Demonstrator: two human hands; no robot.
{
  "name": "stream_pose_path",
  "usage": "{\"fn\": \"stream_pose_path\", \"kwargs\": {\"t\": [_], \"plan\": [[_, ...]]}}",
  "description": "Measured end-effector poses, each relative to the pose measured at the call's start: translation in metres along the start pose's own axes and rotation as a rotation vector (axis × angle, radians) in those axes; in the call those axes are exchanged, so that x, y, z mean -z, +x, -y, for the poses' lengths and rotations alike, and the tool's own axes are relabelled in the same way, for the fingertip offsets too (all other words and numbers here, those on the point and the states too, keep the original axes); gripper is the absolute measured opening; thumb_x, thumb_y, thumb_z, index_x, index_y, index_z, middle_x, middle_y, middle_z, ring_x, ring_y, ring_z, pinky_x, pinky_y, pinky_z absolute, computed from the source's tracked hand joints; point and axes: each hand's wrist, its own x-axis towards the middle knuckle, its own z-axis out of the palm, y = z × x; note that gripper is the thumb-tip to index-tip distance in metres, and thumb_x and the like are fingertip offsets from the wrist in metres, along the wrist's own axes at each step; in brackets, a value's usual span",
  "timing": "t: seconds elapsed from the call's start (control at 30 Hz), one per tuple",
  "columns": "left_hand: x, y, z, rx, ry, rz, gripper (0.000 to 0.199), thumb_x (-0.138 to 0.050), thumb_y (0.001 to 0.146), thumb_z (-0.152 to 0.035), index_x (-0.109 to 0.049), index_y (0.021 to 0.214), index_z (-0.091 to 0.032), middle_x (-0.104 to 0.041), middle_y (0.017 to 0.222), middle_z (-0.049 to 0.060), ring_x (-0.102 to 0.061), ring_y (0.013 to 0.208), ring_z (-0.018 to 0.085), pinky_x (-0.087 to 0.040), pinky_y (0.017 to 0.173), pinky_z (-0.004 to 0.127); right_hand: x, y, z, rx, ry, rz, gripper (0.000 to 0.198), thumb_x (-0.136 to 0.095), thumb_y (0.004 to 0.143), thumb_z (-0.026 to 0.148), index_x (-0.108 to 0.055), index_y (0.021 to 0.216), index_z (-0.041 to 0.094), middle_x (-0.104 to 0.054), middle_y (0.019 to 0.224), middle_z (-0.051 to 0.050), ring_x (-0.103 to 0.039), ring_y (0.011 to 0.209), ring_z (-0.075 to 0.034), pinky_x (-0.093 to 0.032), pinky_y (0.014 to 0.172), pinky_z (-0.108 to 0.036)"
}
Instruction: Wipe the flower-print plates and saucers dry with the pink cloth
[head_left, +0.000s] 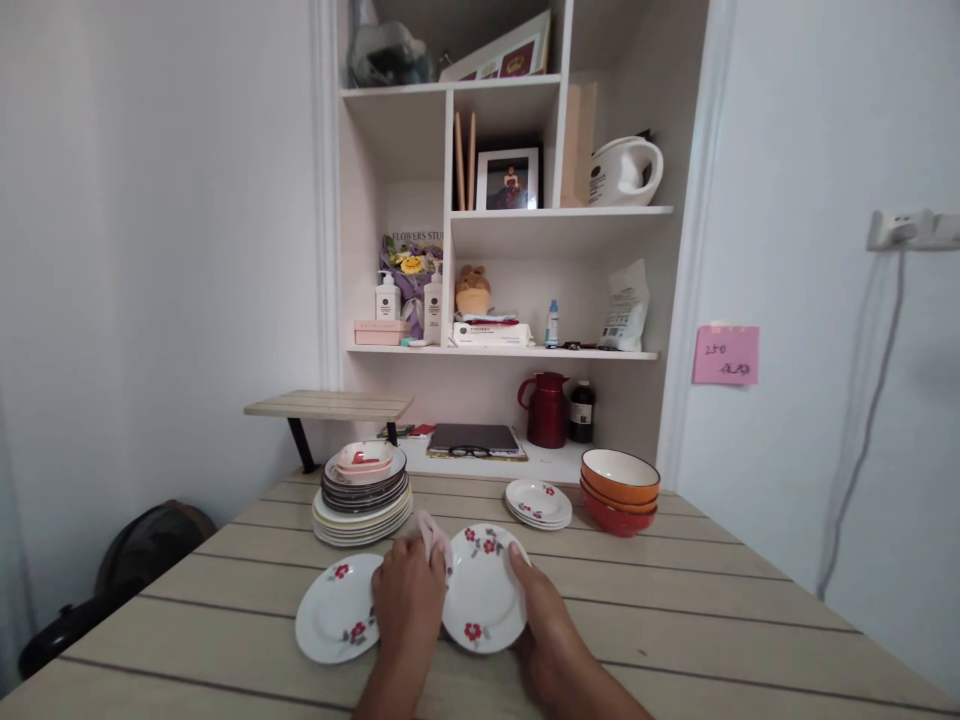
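Note:
My right hand [551, 615] grips the right rim of a white plate with red flowers [486, 592], thumb on its upper face, and tilts it up off the table. At the plate's left edge, my left hand [409, 592] is closed around a pale pink cloth [433, 535] that sticks up past the fingers. Beneath and left of that hand lies another flowered plate [330, 615], flat on the table and partly covered by the hand. Farther back sits a small stack of matching flowered plates [538, 503].
On the left rises a tall stack of plates [364, 515] topped by small square dishes [365, 457]. Nested orange and red bowls [619, 490] stand at the right. Behind the table [675, 640], a shelf unit holds a red jug [547, 410] and a laptop [474, 438]. A small raised shelf [330, 405] overhangs the left corner.

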Motion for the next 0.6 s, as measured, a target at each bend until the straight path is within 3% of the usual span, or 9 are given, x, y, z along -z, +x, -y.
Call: {"fn": "stream_pose_path", "kwargs": {"t": [0.1,0.27,0.4,0.5,0.6], "plan": [[-0.003,-0.005,-0.01,-0.082,-0.025,-0.032,0.031,-0.039,0.093,-0.027,-0.067,0.099,-0.016,-0.066,0.1,0.01,-0.061,0.096,0.025,-0.042,0.081,0.037,0.005,0.008,0.006,-0.031,0.017,-0.081,0.049,-0.062,0.08,0.053,-0.063,0.111,0.015,-0.077,0.086,-0.011,-0.071,0.07,-0.022,-0.054,0.062,-0.032],[-0.012,-0.021,-0.032,-0.285,-0.166,-0.089,0.03,-0.048,0.087,-0.015,-0.063,0.113,-0.02,-0.064,0.113,0.008,-0.056,0.107,0.023,-0.041,0.094,0.036,0.012,0.014,0.006,-0.043,0.03,-0.066,0.049,-0.062,0.081,0.053,-0.062,0.111,0.015,-0.076,0.08,-0.01,-0.07,0.066,-0.022,-0.053,0.059,-0.031],[-0.014,-0.028,-0.041,-0.397,-0.227,-0.06,0.033,-0.055,0.084,-0.016,-0.061,0.116,-0.021,-0.061,0.121,0.007,-0.053,0.114,0.025,-0.038,0.1,0.04,0.007,0.008,-0.004,0.009,-0.023,0.087,0.055,-0.066,0.074,0.058,-0.064,0.106,0.013,-0.075,0.078,-0.009,-0.068,0.062,-0.021,-0.05,0.056,-0.029],[-0.008,-0.024,-0.036,-0.364,-0.249,-0.061,0.028,-0.053,0.086,-0.018,-0.063,0.112,-0.022,-0.062,0.119,0.006,-0.053,0.113,0.024,-0.035,0.101,0.041,0.001,0.0,-0.009,0.036,-0.031,0.168,0.054,-0.069,0.072,0.056,-0.065,0.104,0.013,-0.076,0.08,-0.009,-0.066,0.061,-0.019,-0.049,0.059,-0.028],[-0.001,-0.014,-0.021,-0.211,-0.232,-0.063,0.024,-0.047,0.091,-0.026,-0.064,0.108,-0.022,-0.064,0.109,0.007,-0.057,0.103,0.023,-0.039,0.092,0.039,-0.005,-0.006,-0.01,0.001,-0.026,0.176,0.053,-0.07,0.072,0.054,-0.066,0.103,0.012,-0.076,0.083,-0.009,-0.068,0.067,-0.02,-0.05,0.065,-0.03]]}}
